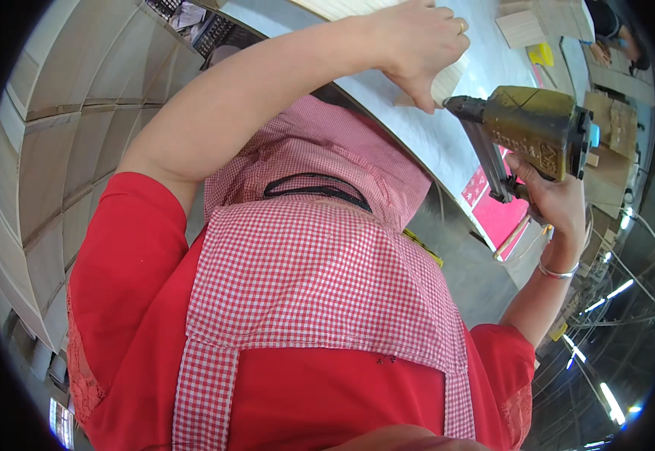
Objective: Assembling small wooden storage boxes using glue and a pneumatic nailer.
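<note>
On the pale worktable (429, 139), my left hand (424, 49) grips a light wooden piece (451, 79), with the thumb over its near edge. The hand hides much of the wood, so its full shape does not show. My right hand (557, 199) is wrapped round the handle of a pneumatic nail gun (530, 120) with a worn yellow-and-black body. The gun's dark nose points left and reaches the end of the wooden piece, close to my left thumb. Whether the tip touches the wood I cannot tell.
Tall stacks of wooden panels (53, 154) stand on the left. A wood block (521, 28) and a yellow object (541, 54) lie further along the table. A pink-red sheet (502, 216) covers its near right corner. Another person's hand (600, 54) shows at the far right.
</note>
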Demonstrator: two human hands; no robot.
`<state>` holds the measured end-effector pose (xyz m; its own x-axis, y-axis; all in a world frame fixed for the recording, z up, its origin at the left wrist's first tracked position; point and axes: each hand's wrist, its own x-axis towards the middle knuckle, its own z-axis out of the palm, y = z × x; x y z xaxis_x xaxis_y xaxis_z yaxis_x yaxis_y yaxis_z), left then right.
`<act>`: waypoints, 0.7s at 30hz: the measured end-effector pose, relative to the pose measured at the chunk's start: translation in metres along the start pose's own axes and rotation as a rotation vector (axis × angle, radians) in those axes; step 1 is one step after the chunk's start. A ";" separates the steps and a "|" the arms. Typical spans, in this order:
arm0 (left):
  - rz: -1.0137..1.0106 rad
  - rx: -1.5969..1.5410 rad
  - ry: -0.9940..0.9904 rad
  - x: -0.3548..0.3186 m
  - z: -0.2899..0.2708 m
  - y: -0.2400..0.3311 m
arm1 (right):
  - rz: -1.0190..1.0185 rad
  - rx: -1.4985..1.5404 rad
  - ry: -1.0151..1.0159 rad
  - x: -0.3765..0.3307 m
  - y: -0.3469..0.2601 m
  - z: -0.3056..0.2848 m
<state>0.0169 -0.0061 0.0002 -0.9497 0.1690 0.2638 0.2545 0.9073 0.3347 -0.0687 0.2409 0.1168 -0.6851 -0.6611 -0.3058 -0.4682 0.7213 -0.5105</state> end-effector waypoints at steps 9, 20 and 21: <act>-0.253 0.662 -0.058 -0.006 -0.013 0.045 | -0.247 -0.051 0.131 0.036 0.006 -0.012; -0.010 -0.037 -0.055 0.000 -0.006 -0.003 | -0.301 -0.057 0.131 0.050 0.012 -0.011; -0.009 -0.035 -0.046 -0.001 -0.005 -0.002 | -0.284 -0.046 0.116 0.050 0.012 -0.011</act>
<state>0.0178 -0.0106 0.0041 -0.9591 0.1794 0.2188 0.2514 0.8951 0.3681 -0.1143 0.2183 0.1041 -0.5813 -0.8114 -0.0613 -0.6729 0.5217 -0.5244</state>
